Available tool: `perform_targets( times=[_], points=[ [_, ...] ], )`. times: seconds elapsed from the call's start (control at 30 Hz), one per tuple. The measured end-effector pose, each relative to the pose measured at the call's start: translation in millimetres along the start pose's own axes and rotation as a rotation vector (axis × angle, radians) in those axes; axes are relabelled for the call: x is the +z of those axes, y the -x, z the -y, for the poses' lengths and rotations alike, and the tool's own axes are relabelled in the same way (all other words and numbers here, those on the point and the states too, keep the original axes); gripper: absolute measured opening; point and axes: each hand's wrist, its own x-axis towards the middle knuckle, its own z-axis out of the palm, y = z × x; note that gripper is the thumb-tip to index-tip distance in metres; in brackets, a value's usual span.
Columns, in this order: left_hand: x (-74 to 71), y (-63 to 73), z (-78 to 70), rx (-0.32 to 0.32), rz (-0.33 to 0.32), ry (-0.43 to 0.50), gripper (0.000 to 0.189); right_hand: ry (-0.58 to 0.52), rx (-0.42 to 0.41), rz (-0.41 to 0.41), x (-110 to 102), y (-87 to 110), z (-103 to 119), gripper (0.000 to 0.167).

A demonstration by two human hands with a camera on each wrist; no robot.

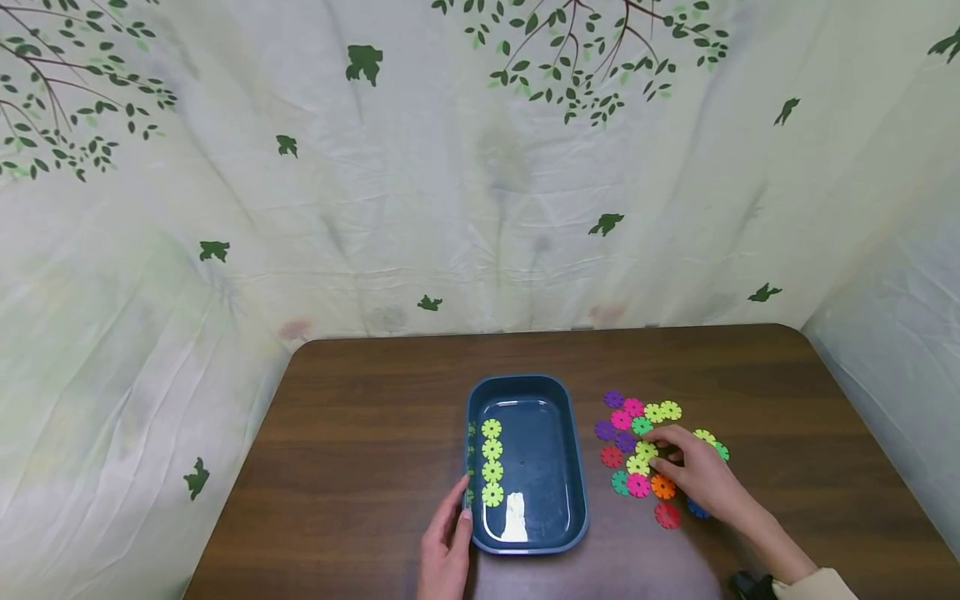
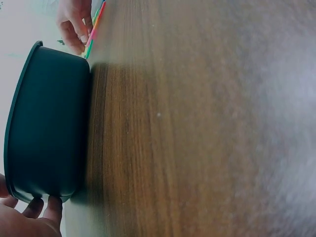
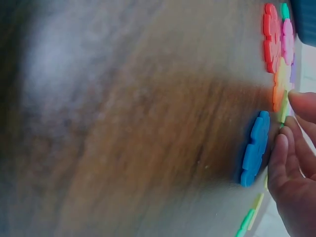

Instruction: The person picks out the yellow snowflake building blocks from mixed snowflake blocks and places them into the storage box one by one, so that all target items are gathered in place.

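Head view: your left hand (image 1: 445,546) rests at the dark blue, rounded rectangular tray (image 1: 532,483), loosely extended fingertips touching its outer left wall. Four yellow flower-shaped flat pieces (image 1: 492,471) lie in a column along the left side of the tray floor. Right of the tray, on the brown wood-grain table (image 1: 360,450), you have a loose cluster of similar pieces, among them an orange flower-shaped piece (image 1: 663,487) and a red flower-shaped piece (image 1: 667,515). Your right hand (image 1: 701,473) is over this cluster, thumb and fingers bent in a narrow gap at a yellow flower-shaped piece (image 1: 646,451); cannot tell whether it is pinched. Right wrist view: a blue flower-shaped piece (image 3: 255,149) lies just beside your fingers.
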Motion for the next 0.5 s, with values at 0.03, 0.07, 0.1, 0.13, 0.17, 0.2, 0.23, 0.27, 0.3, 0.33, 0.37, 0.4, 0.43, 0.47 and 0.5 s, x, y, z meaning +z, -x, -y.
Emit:
perform_targets(
  times=[0.03, 0.07, 0.1, 0.13, 0.17, 0.2, 0.23, 0.27, 0.3, 0.33, 0.37, 0.4, 0.43, 0.47, 0.5],
  points=[
    [0.1, 0.0, 0.0, 0.0, 0.0, 0.0, 0.043, 0.001, 0.007, 0.002, 0.4, -0.3, -0.3, 0.033],
    [0.1, 0.0, 0.0, 0.002, 0.0, 0.002, 0.043, 0.001, 0.008, 0.004, 0.7, -0.7, -0.4, 0.033],
    [0.2, 0.2, 0.0, 0.003, -0.002, 0.0, 0.043, -0.001, 0.01, 0.005, 0.8, -1.2, -0.5, 0.033],
    [0.3, 0.3, 0.1, 0.006, -0.002, 0.001, 0.043, -0.002, 0.013, 0.007, 1.0, -1.7, -0.8, 0.033],
    [0.4, 0.4, 0.2, 0.007, -0.004, 0.0, 0.043, -0.005, 0.015, 0.008, 1.1, -2.4, -1.4, 0.033],
    [0.6, 0.6, 0.4, 0.009, -0.006, -0.002, 0.043, -0.011, 0.019, 0.008, 1.3, -3.0, -1.9, 0.033],
    [0.7, 0.8, 0.6, 0.01, -0.008, -0.003, 0.043, -0.016, 0.028, 0.008, 1.5, -3.7, -2.3, 0.032],
    [0.9, 0.9, 0.7, 0.011, -0.01, -0.005, 0.042, -0.025, 0.034, 0.007, 1.5, -4.2, -2.7, 0.032],
    [1.0, 1.0, 0.8, 0.011, -0.011, -0.009, 0.042, -0.031, 0.04, 0.007, 1.6, -4.8, -3.4, 0.032],
    [1.1, 1.0, 0.9, 0.012, -0.013, -0.009, 0.042, -0.036, 0.044, 0.007, 1.7, -5.1, -3.9, 0.032],
    [1.3, 1.0, 0.9, 0.013, -0.014, -0.011, 0.042, -0.038, 0.045, 0.009, 1.7, -5.4, -4.5, 0.033],
    [1.4, 0.9, 0.9, 0.014, -0.015, -0.01, 0.042, -0.041, 0.05, 0.008, 1.8, -5.6, -4.7, 0.033],
    [1.5, 0.8, 0.9, 0.015, -0.015, -0.008, 0.042, -0.042, 0.053, 0.009, 1.9, -5.8, -5.0, 0.033],
    [1.5, 0.6, 0.7, 0.016, -0.016, -0.007, 0.042, -0.045, 0.053, 0.009, 2.0, -5.8, -5.1, 0.033],
    [1.6, 0.5, 0.5, 0.018, -0.016, -0.006, 0.042, -0.043, 0.052, 0.009, 2.0, -6.0, -5.5, 0.033]
  ],
)
